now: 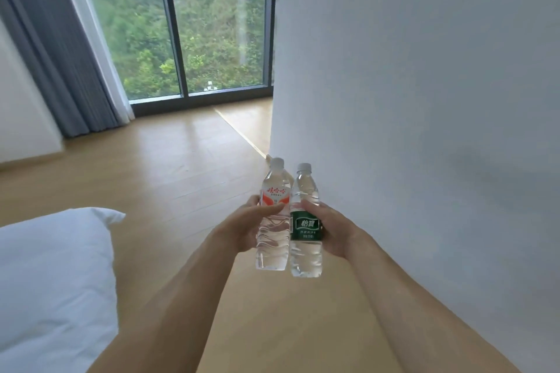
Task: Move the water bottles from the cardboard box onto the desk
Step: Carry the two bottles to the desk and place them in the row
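Head view: both arms reach forward, one bottle per hand, both carried in the air above the wooden floor (pixel 151 191), touching nothing below.

Left hand (pixel 246 228) is wrapped round the red-labelled bottle (pixel 274 215), thumb across the front just under the label, fingers curled behind. The bottle is near upright, leaning slightly right at the top, white cap on.

Right hand (pixel 333 232) is wrapped round the green-labelled bottle (pixel 306 221), thumb tip at the label's top edge, palm on the bottle's right side. It is upright, with a white cap. It sits just right of the red-labelled bottle; the two bodies touch or nearly touch along their sides, can't tell which.

Relative to the green-labelled bottle: white wall (pixel 424 70) directly behind and to the right, window (pixel 194 21) far behind and up-left, grey curtain (pixel 60 48) further left, white bedding (pixel 51 281) down-left at the frame edge.
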### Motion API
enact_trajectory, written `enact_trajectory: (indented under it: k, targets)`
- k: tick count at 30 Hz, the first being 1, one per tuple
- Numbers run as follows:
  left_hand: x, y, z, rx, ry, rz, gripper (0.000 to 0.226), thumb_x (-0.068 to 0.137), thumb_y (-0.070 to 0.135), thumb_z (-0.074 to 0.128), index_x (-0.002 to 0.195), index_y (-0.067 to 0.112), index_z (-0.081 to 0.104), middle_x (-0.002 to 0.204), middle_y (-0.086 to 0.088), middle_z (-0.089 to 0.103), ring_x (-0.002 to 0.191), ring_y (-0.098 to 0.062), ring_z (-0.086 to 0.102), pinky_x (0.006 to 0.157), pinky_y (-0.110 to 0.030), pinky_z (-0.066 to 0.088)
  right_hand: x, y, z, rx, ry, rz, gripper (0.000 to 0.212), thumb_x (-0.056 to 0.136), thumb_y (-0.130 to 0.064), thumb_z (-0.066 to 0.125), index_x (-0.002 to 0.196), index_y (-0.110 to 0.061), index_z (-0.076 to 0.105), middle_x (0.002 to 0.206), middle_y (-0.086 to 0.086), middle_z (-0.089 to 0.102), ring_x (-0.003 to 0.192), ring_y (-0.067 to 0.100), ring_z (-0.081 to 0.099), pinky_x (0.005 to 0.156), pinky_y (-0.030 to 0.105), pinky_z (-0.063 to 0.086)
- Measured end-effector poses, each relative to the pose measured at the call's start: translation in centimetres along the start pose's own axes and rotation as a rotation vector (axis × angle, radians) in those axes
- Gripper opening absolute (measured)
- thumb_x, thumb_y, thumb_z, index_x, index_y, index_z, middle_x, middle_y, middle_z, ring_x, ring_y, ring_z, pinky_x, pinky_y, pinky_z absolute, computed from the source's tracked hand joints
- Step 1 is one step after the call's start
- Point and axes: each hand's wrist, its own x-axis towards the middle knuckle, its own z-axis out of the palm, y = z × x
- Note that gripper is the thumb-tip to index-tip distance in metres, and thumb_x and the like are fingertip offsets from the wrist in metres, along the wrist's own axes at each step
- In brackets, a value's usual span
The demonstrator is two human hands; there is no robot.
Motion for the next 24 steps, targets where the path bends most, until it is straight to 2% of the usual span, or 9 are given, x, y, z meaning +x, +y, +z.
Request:
enact_trajectory:
  k: [2, 4, 7, 9, 12, 17, 19, 21, 24]
  targets:
    - [-0.8, 0.8, -2.4, -0.029, 0.044, 0.020, 0.080, 0.069, 0.011, 0.087, 0.137, 0.014, 0.046, 0.129, -0.020, 0.065, 0.110, -0.041, 0.068, 0.084, -0.054, 0.058, 2.0, 0.3, 2.3, -0.032, -0.033, 0.026, 0.046, 0.097, -0.033, 0.067, 0.137, -0.013, 0.056, 0.130, 0.021, 0.066, 0.122, 0.040, 0.062, 0.107, 0.061, 0.045]
    - [-1.4, 1.5, -4.5, -0.067, 0.089, 0.027, 0.079, 0.070, 0.010, 0.087, 0.137, 0.015, 0.046, 0.129, -0.021, 0.064, 0.109, -0.042, 0.069, 0.088, -0.057, 0.057, 3.7, 0.5, 4.3, -0.077, -0.072, 0.061, 0.048, 0.092, -0.037, 0.072, 0.131, -0.014, 0.058, 0.125, 0.022, 0.068, 0.115, 0.040, 0.066, 0.095, 0.061, 0.053]
    - [-2.0, 2.4, -7.4, -0.116, 0.160, 0.047, 0.077, 0.072, 0.011, 0.088, 0.136, 0.017, 0.047, 0.128, -0.022, 0.064, 0.106, -0.043, 0.069, 0.087, -0.060, 0.056, 6.3, 0.8, 6.9, -0.101, -0.138, 0.107, 0.044, 0.090, -0.038, 0.073, 0.125, -0.014, 0.060, 0.112, 0.016, 0.074, 0.103, 0.034, 0.073, 0.081, 0.053, 0.060]
    - [-2.0, 2.6, -9.4, -0.119, 0.211, 0.062, 0.078, 0.073, 0.013, 0.088, 0.138, 0.017, 0.046, 0.129, -0.023, 0.064, 0.110, -0.044, 0.067, 0.094, -0.064, 0.052, 8.0, 1.1, 8.4, -0.088, -0.195, 0.132, 0.039, 0.093, -0.035, 0.070, 0.124, -0.013, 0.061, 0.108, 0.015, 0.076, 0.098, 0.032, 0.074, 0.078, 0.048, 0.061]
    - [-1.8, 3.3, -11.7, -0.120, 0.234, 0.057, 0.075, 0.080, 0.016, 0.086, 0.143, 0.009, 0.046, 0.136, -0.025, 0.060, 0.121, -0.046, 0.061, 0.103, -0.065, 0.046, 10.9, 1.5, 10.5, -0.101, -0.293, 0.182, 0.032, 0.098, -0.033, 0.063, 0.121, -0.011, 0.063, 0.108, 0.017, 0.075, 0.098, 0.032, 0.074, 0.082, 0.049, 0.061]
    - [0.3, 5.4, -15.7, -0.081, 0.247, 0.100, 0.069, 0.081, 0.010, 0.079, 0.142, 0.001, 0.049, 0.140, -0.031, 0.053, 0.130, -0.051, 0.051, 0.109, -0.064, 0.040, 17.8, 1.3, 13.4, -0.098, -0.391, 0.237, 0.045, 0.100, -0.035, 0.060, 0.134, -0.004, 0.057, 0.126, 0.025, 0.067, 0.118, 0.041, 0.064, 0.105, 0.059, 0.047]
    - [1.8, 6.8, -17.4, -0.064, 0.331, 0.103, 0.065, 0.083, 0.003, 0.076, 0.141, 0.001, 0.048, 0.134, -0.029, 0.058, 0.122, -0.049, 0.058, 0.102, -0.059, 0.049, 21.1, 0.8, 14.3, -0.099, -0.437, 0.259, 0.047, 0.099, -0.036, 0.061, 0.134, -0.005, 0.057, 0.128, 0.025, 0.066, 0.119, 0.041, 0.064, 0.106, 0.060, 0.047]
    - [3.7, 8.3, -18.9, -0.040, 0.377, 0.112, 0.050, 0.089, 0.001, 0.071, 0.136, 0.000, 0.054, 0.122, -0.025, 0.064, 0.107, -0.041, 0.065, 0.091, -0.050, 0.056, 24.4, 0.0, 14.9, -0.085, -0.464, 0.295, 0.051, 0.098, -0.040, 0.062, 0.135, -0.006, 0.057, 0.131, 0.025, 0.064, 0.123, 0.041, 0.061, 0.107, 0.061, 0.045]
    - [6.5, 10.9, -20.3, -0.058, 0.439, 0.119, 0.038, 0.091, 0.000, 0.068, 0.128, 0.001, 0.060, 0.110, -0.021, 0.069, 0.095, -0.034, 0.070, 0.083, -0.046, 0.060, 29.2, -2.0, 15.8, -0.084, -0.496, 0.349, 0.055, 0.097, -0.044, 0.062, 0.137, -0.006, 0.056, 0.133, 0.025, 0.063, 0.125, 0.041, 0.060, 0.107, 0.061, 0.045]
